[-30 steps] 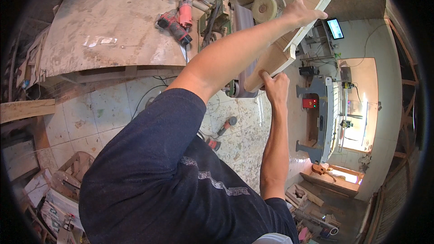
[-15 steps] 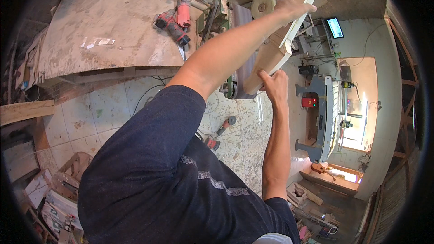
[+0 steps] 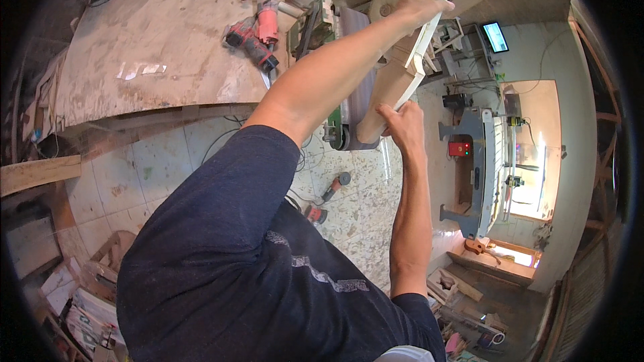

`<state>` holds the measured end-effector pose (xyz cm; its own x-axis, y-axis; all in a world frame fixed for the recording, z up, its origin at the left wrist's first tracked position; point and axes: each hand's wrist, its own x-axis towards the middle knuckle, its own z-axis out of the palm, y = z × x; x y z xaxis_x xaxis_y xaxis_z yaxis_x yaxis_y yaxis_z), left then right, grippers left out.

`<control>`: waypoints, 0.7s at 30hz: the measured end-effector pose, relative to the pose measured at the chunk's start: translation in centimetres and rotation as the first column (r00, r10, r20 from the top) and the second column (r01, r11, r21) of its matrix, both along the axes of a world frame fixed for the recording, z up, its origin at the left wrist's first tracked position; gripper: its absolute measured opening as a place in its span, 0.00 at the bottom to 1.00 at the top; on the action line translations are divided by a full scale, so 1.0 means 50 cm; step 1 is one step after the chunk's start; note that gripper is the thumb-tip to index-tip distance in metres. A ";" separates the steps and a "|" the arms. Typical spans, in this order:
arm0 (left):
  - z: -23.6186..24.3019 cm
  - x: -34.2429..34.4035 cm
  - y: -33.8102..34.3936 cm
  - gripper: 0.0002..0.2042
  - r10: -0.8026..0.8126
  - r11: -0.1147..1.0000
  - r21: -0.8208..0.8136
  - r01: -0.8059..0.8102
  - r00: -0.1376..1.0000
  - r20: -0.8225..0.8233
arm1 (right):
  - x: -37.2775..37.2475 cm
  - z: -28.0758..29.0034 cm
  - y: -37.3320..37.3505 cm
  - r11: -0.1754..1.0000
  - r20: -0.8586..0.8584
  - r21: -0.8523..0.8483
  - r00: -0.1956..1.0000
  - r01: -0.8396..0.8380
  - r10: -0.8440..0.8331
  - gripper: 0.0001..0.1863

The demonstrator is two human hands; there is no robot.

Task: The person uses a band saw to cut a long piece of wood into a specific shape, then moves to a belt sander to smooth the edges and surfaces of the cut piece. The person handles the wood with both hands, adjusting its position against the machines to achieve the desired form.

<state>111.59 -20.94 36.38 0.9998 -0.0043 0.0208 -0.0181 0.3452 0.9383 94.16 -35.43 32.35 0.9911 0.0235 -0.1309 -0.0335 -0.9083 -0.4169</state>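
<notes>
A long wooden piece shaped like a guitar neck (image 3: 392,87) slants across the upper middle, its wider angled end nearest me. Near the top, my left hand (image 3: 421,9) is wrapped round its narrower length, with the thumb over the pale edge. My right hand (image 3: 404,123) pinches the wide end from the right, thumb on top and other fingers mostly hidden. That wide end lies against the grey-brown belt of a belt sander (image 3: 361,90). My left forearm covers part of the machine.
A dusty workbench (image 3: 168,33) on the left carries a red-and-black cordless tool (image 3: 251,47) and a pink-red power tool (image 3: 267,23). An angle grinder (image 3: 332,188) and cords lie on the tiled floor. To the right stand a grey machine (image 3: 479,174) and a lit screen (image 3: 496,38).
The wooden piece and both hands have shifted slightly left, toward the sander belt. The wide end's near corner now sits further over the belt's near end. Both grips stay the same.
</notes>
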 end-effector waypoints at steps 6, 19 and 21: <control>0.010 -0.010 0.001 0.50 0.067 0.996 0.053 -0.065 0.997 -0.044 | -0.003 0.002 0.006 1.000 0.006 0.012 1.000 0.005 -0.005 0.22; 0.038 -0.035 -0.042 0.55 0.157 0.977 0.116 -0.181 0.969 0.191 | -0.023 -0.022 -0.019 0.998 0.140 0.057 0.990 -0.002 -0.006 0.23; 0.046 -0.051 -0.040 0.54 0.140 0.981 0.103 -0.167 0.963 0.229 | -0.030 -0.018 -0.017 0.999 0.151 0.026 0.988 -0.020 0.016 0.21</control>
<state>109.04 -22.94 38.69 0.9595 0.1327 0.2484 -0.2719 0.2066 0.9399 92.65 -36.29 31.44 0.9988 0.0433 0.0206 0.0480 -0.8964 -0.4406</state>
